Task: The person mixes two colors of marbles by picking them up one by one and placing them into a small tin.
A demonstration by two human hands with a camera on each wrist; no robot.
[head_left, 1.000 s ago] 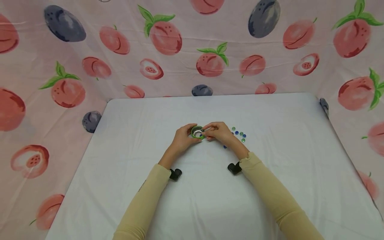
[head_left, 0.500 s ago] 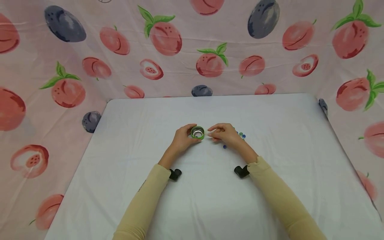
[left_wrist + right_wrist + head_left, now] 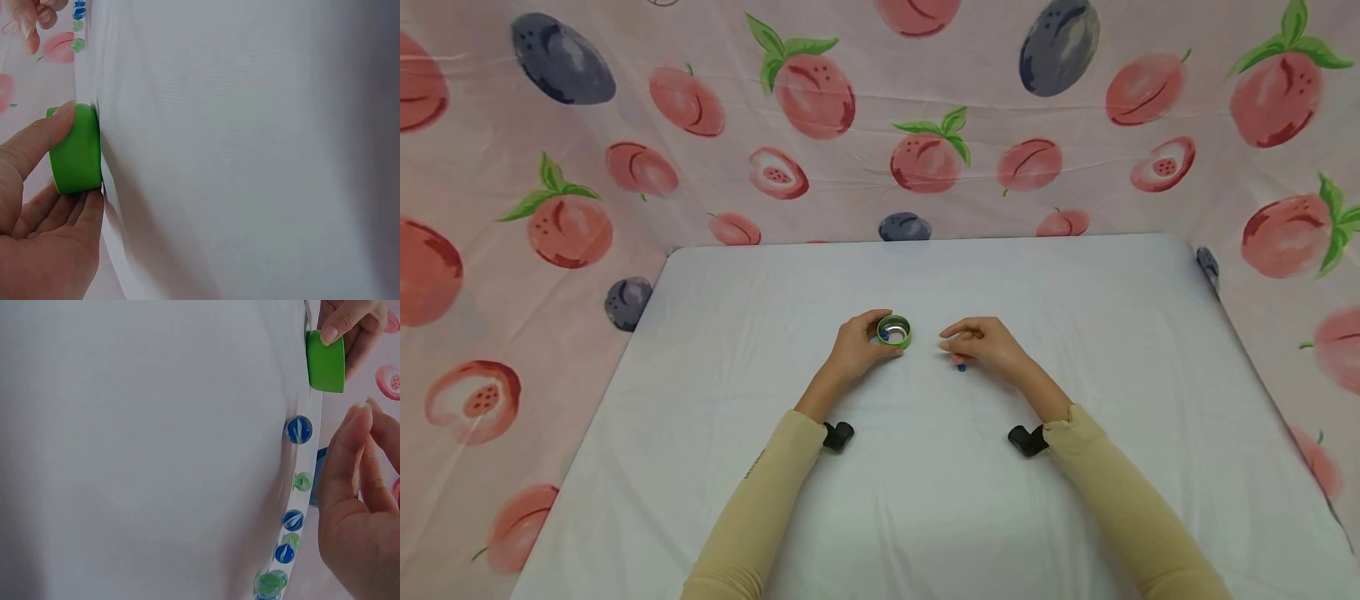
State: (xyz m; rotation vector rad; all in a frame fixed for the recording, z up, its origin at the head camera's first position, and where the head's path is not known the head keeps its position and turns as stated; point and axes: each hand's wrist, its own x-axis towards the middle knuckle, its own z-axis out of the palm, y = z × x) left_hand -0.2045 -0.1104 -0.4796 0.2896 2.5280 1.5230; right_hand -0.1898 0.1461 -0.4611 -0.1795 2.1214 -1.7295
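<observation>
A small green bowl with a shiny metal inside stands on the white table, and a blue marble lies in it. My left hand grips the bowl from its left side, thumb on the near side and fingers on the far side. Right of the bowl, my right hand hovers with bent, relaxed fingers; thumb and fingertips are close together and nothing shows between them. Just below its fingers sits another blue marble. In the right wrist view, a blue-and-white marble lies nearest the bowl.
Several more marbles, such as a green one and a blue one, lie on the table beside the right hand; the head view hides them behind it. A white cloth covers the table. Fruit-print fabric hangs around it.
My right hand has drawn back to the right from over the bowl, where a blue marble was at its fingertips. A blue marble now shows inside the bowl. The left hand stays put.
</observation>
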